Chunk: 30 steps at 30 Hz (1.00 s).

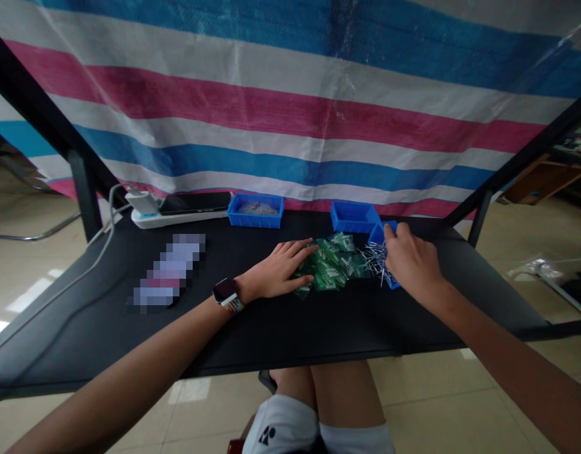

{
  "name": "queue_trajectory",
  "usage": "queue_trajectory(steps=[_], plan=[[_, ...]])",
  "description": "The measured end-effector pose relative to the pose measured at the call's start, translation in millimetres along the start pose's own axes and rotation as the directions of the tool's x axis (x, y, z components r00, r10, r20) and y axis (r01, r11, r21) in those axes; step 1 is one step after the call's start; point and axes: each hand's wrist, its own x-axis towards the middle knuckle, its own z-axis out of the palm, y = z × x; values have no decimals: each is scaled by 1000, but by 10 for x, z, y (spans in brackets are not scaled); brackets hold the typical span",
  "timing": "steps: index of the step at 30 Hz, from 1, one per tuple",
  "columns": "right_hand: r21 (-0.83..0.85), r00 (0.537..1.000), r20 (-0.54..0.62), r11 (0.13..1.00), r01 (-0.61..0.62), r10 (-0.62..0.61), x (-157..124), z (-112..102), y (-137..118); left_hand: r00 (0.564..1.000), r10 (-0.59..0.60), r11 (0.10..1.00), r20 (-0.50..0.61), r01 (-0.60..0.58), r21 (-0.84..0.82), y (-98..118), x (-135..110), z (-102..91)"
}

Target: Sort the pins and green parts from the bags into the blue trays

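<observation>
My left hand lies flat with its fingers spread, the fingertips resting on the left part of a pile of small green plastic packets. A watch is on that wrist. At the right end of the pile, my right hand is closed over a small blue bin and hides much of it. Thin silvery metal sticks bristle at the bin's left side, beside the curled fingers and against the packets. What the right fingers grip is hidden.
Behind the packets stands another blue bin. Further left, a blue bin holds small clear pieces. A dark phone lies on a white power strip with a plug and cable. A blurred-out phone-like object lies on the black table. Striped sheeting hangs behind.
</observation>
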Motion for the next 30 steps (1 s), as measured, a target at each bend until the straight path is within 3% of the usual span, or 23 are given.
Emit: queue_trajectory(steps=[19,24,30], plan=[[-104,996,-80,994,39,-47,12,8,59,1000,1,1000,-1,-1,27,8,4,14],[-111,995,-83,993,48,-58,24,8,214,1000,-5,1000,13,5,31,16,6,1],[38,988,-138,997,-64,69,271,-15,606,1000,-6,1000,-1,6,9,2,4,6]])
